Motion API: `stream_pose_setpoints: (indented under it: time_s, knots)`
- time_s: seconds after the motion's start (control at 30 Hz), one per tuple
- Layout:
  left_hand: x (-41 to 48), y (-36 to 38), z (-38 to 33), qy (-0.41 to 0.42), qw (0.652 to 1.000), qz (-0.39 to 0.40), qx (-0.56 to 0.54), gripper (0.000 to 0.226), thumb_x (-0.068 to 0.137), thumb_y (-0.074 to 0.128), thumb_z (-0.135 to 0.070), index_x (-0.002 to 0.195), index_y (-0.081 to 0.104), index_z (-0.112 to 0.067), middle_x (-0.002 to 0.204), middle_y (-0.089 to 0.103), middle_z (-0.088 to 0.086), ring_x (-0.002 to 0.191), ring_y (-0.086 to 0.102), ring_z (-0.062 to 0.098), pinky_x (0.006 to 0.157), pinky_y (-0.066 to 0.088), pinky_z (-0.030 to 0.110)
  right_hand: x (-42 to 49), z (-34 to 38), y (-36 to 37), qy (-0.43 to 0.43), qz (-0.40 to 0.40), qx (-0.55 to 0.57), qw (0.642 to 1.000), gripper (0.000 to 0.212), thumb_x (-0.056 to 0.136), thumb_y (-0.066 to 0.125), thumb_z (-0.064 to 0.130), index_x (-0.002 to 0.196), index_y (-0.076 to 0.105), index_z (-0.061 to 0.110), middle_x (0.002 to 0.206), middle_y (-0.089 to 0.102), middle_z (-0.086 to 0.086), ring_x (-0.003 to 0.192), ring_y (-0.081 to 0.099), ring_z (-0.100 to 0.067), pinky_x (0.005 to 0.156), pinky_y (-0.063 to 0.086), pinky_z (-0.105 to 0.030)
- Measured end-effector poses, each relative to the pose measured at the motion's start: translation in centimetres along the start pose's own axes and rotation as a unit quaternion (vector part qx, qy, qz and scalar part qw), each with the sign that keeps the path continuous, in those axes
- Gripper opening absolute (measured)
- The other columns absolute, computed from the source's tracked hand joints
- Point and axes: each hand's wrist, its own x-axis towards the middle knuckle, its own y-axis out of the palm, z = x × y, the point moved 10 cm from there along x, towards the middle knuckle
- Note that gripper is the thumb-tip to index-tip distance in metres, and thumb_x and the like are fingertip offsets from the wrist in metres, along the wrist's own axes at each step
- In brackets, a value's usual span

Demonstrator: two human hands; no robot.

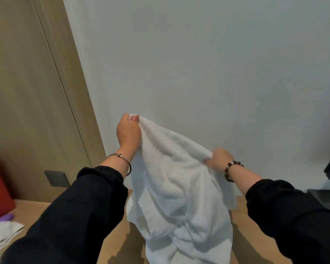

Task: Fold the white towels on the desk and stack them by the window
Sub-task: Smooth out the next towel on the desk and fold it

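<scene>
Hanging below both gripping hands, left hand [129, 131] and right hand [220, 158]: towel [171, 187].

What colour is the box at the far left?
The box is red with white print, seen in the head view.

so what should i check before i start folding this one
1. Left hand grips a top corner of the towel: ok.
2. Right hand grips the other end of the top edge: ok.
3. Hands level: not ok, the left is higher than the right.
4. Towel hanging flat and open: not ok, it sags between the hands and bunches below.
5. Lower end clear of the desk: cannot tell, it runs out of the bottom of the view.
6. Stacking spot by the window free: cannot tell, no window is in view.
</scene>
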Motion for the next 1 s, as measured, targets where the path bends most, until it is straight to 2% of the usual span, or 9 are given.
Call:
stream_pose_setpoints:
  time_s: [0.13,0.27,0.3,0.4,0.43,0.53,0.67,0.9,1.0]
  knots:
    - [0.5,-0.3,-5.8,0.123,0.992,-0.024,0.001,0.021,0.097,0.048,-0.026,0.08,0.041,-0.014,0.064,0.05,-0.004,0.057,0.044,0.013,0.049,0.031,0.022,-1.0,3.8,-12.2,0.012,-0.264,0.347,0.9,0.031,0.089,0.057,0.018,0.061,0.052,0.005,0.055,0.044,-0.004,0.059,0.045,-0.023,0.045,0.026,-0.029]
    - [0.7,-1.9,-12.0,0.26,0.962,-0.084,0.003,0.023,0.094,0.049,-0.033,0.092,0.051,-0.01,0.068,0.055,0.0,0.058,0.047,0.022,0.054,0.029,0.028,-9.0,9.2,-23.3,-0.174,-0.549,0.443,0.687,0.031,0.079,0.049,0.009,0.058,0.033,0.024,0.053,0.033,0.012,0.05,0.027,-0.011,0.045,0.027,-0.017]
    - [0.9,-2.0,-12.6,0.272,0.958,-0.087,0.021,0.025,0.094,0.049,-0.033,0.092,0.052,-0.008,0.067,0.054,0.001,0.058,0.047,0.024,0.054,0.028,0.028,-9.7,10.7,-23.2,-0.217,-0.544,0.411,0.698,0.025,0.079,0.049,0.011,0.064,0.036,0.026,0.056,0.036,0.015,0.051,0.031,-0.01,0.046,0.03,-0.012]
    - [2.3,-1.3,-9.9,0.221,0.968,-0.045,0.11,0.021,0.096,0.051,-0.027,0.091,0.051,-0.007,0.069,0.056,0.008,0.066,0.054,0.035,0.055,0.027,0.03,-3.6,14.8,-13.7,-0.229,-0.257,0.051,0.937,0.019,0.093,0.052,0.026,0.076,0.048,0.02,0.076,0.061,-0.003,0.067,0.054,-0.025,0.054,0.034,-0.028]
    - [2.9,-1.6,-8.0,0.185,0.973,-0.041,0.129,0.02,0.096,0.051,-0.027,0.091,0.05,-0.008,0.074,0.059,0.012,0.071,0.056,0.037,0.056,0.028,0.031,-1.7,13.5,-9.9,-0.188,-0.17,-0.052,0.966,0.023,0.094,0.051,0.031,0.078,0.052,0.015,0.085,0.065,-0.01,0.073,0.058,-0.029,0.057,0.035,-0.028]
    - [3.5,-3.3,-3.2,0.132,0.976,-0.036,0.169,0.019,0.096,0.051,-0.027,0.091,0.049,-0.009,0.084,0.064,0.018,0.078,0.058,0.039,0.059,0.03,0.032,-0.8,9.8,-8.4,-0.151,-0.231,-0.075,0.958,0.028,0.093,0.049,0.035,0.078,0.052,0.012,0.082,0.064,-0.01,0.07,0.057,-0.029,0.048,0.026,-0.029]
    - [0.6,-1.3,-0.8,0.204,0.941,0.059,0.264,0.018,0.091,0.057,-0.027,0.092,0.056,-0.009,0.071,0.063,0.016,0.067,0.058,0.039,0.055,0.031,0.031,-2.2,8.5,-6.4,-0.201,-0.287,-0.102,0.931,0.032,0.091,0.056,0.039,0.079,0.037,0.016,0.062,0.05,-0.003,0.053,0.042,-0.026,0.042,0.015,-0.028]
    - [-4.6,2.6,2.8,0.266,0.88,0.146,0.364,0.016,0.093,0.054,-0.02,0.092,0.056,-0.004,0.07,0.062,0.017,0.061,0.056,0.038,0.052,0.032,0.033,-3.6,6.8,5.6,-0.255,0.164,0.016,0.953,0.027,0.076,0.076,0.022,0.095,0.058,0.016,0.091,0.06,0.003,0.084,0.055,-0.017,0.063,0.039,-0.023]
    - [-7.1,5.6,5.6,0.273,0.822,0.22,0.448,0.015,0.097,0.044,-0.02,0.099,0.053,-0.008,0.08,0.064,0.013,0.063,0.052,0.031,0.054,0.031,0.032,-3.9,5.0,8.7,-0.241,0.173,-0.049,0.954,0.02,0.083,0.068,0.019,0.101,0.063,0.013,0.102,0.066,-0.005,0.095,0.06,-0.024,0.07,0.038,-0.025]
